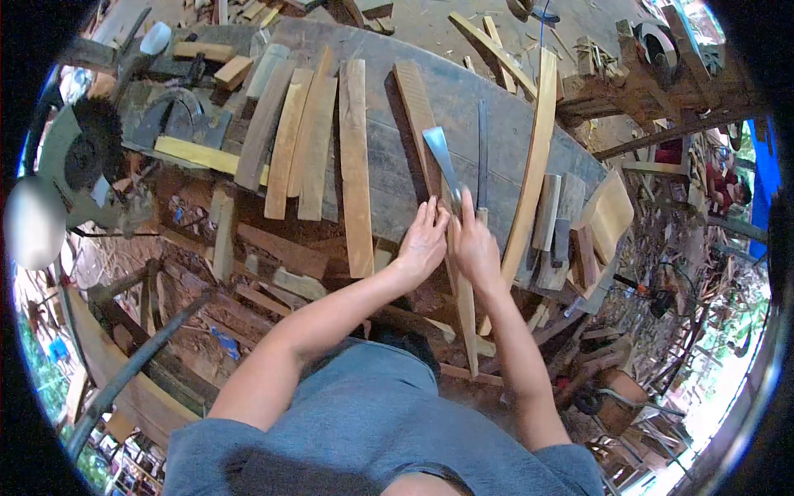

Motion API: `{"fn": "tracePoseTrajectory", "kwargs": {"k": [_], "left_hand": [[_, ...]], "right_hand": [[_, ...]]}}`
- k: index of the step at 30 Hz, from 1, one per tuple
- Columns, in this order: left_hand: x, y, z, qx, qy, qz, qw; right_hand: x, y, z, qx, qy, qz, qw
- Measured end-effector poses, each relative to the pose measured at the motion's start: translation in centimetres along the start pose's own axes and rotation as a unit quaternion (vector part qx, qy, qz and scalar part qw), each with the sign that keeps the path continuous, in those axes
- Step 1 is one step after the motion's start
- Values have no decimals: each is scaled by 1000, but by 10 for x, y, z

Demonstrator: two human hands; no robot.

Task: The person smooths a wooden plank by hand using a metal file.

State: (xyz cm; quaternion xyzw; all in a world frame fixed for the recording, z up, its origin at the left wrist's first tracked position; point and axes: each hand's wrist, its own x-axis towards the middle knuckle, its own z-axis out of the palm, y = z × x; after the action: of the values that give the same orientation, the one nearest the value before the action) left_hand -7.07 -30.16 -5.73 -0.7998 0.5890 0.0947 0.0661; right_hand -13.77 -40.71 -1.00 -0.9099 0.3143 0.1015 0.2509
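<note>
My right hand (pixel 477 246) is closed around a broad-bladed chisel (pixel 440 154), its index finger stretched along the tool. The metal blade flares at its far end and lies over a long wooden strip (pixel 416 97), which slants from the bench toward my body. My left hand (pixel 423 246) grips this strip just left of the chisel, fingers close together on it. Below my hands, the strip's narrow end (pixel 468 331) sticks out past the bench edge. Right of the chisel lies a long, narrow metal tool (pixel 483 149) with a wooden handle.
Several wooden slats lie across the left of the workbench (pixel 376 50), including a pale slat (pixel 354 165). A long curved slat (pixel 538 140) and short blocks (pixel 571 198) lie to the right. A circular saw blade (pixel 87 145) stands far left. Wood scraps litter the ground.
</note>
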Motion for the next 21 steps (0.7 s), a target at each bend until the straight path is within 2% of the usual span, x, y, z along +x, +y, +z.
{"fn": "tracePoseTrajectory", "kwargs": {"k": [2, 4, 5, 6, 8, 10, 13, 14, 16, 18, 21], "left_hand": [[-4, -1, 5, -4, 25, 29, 999], [-10, -5, 7, -45, 39, 26, 998], [-12, -7, 10, -67, 60, 27, 996], [-12, -9, 11, -86, 83, 27, 992], [-14, -11, 4, -88, 71, 21, 993], [-16, -10, -1, -100, 62, 12, 993], [-14, -5, 4, -96, 54, -15, 994], [-12, -5, 5, -94, 59, -14, 994], [-13, -6, -6, -171, -58, -33, 983], [-19, -3, -4, -174, -58, -48, 982], [-23, 0, 7, -164, -38, -60, 984]], "right_hand": [[-46, 14, 1, -2, -4, -2, 1000], [-71, 17, 0, -14, -46, 46, 998], [-68, 19, 4, -7, -26, 24, 999], [-55, 14, 3, -3, -24, 25, 999], [-12, -6, 0, -16, -17, 13, 1000], [37, -14, 15, -7, 55, -23, 998], [54, -24, 9, -26, 69, -29, 997], [45, -19, 11, -28, 74, -30, 996], [-2, 2, 19, -3, 34, -5, 999], [-54, 13, 17, -16, 0, 28, 999], [-80, 25, 17, -26, -5, 14, 1000]]}}
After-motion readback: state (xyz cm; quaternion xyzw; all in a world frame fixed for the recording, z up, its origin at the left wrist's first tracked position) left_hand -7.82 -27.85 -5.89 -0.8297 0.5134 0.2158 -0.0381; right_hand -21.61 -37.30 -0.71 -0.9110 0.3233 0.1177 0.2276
